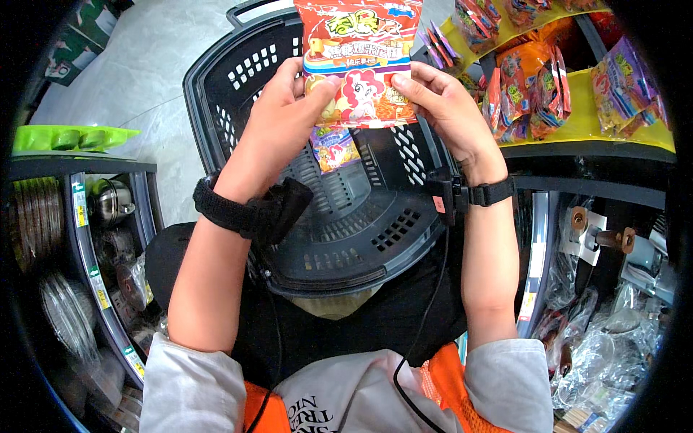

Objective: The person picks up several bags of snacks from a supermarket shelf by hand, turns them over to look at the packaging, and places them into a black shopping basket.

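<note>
Between my two hands is a red snack bag [360, 51] with a pink cartoon pony on its front, held upright and facing me. My left hand [292, 103] grips its left edge, the thumb lying over the front. On the opposite edge, my right hand [444, 100] pinches the bag with the thumb in front and fingers behind. Beneath them stands a black plastic shopping basket [316, 265] with slotted walls. A purple snack bag [334, 150] lies inside it, its top hidden by the red one.
Yellow-lined shelving [582, 108] at right carries orange-red snack bags [511, 89] and purple ones [622, 81]. Lower right are wrapped kitchen utensils [601, 346]. A left shelf holds a metal pot [110, 200] below a green tray [70, 139]. Grey tiled floor [149, 70] lies beyond.
</note>
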Demonstrator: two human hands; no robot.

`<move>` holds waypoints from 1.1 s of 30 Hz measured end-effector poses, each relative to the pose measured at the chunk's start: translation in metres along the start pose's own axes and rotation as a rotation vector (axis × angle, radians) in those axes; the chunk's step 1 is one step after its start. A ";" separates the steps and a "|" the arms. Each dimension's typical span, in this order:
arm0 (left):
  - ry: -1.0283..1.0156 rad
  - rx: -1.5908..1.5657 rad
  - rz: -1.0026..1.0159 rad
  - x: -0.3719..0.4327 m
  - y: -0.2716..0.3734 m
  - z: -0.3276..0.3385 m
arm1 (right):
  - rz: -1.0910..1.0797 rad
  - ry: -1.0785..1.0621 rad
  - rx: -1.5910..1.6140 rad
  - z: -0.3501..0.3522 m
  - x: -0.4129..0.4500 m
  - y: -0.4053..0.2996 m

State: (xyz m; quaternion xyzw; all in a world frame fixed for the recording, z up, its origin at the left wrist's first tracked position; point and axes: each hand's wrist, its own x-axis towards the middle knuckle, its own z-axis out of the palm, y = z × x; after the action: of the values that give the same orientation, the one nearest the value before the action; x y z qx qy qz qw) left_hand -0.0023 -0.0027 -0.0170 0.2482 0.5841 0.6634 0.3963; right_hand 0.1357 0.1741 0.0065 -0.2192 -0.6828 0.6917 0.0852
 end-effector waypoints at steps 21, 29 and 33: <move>-0.017 0.061 0.135 0.002 -0.004 0.003 | -0.127 0.182 0.066 0.007 0.005 0.008; -0.005 -0.085 0.086 -0.004 0.002 0.009 | -0.325 -0.024 -0.144 0.031 0.000 0.001; 0.049 -0.284 0.042 -0.002 0.002 0.006 | -0.329 -0.029 -0.114 0.027 0.001 -0.001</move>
State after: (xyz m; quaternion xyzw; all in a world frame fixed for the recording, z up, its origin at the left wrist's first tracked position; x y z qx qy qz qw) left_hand 0.0036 -0.0010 -0.0138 0.1856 0.4884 0.7536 0.3990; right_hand 0.1237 0.1499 0.0067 -0.0987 -0.7487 0.6318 0.1748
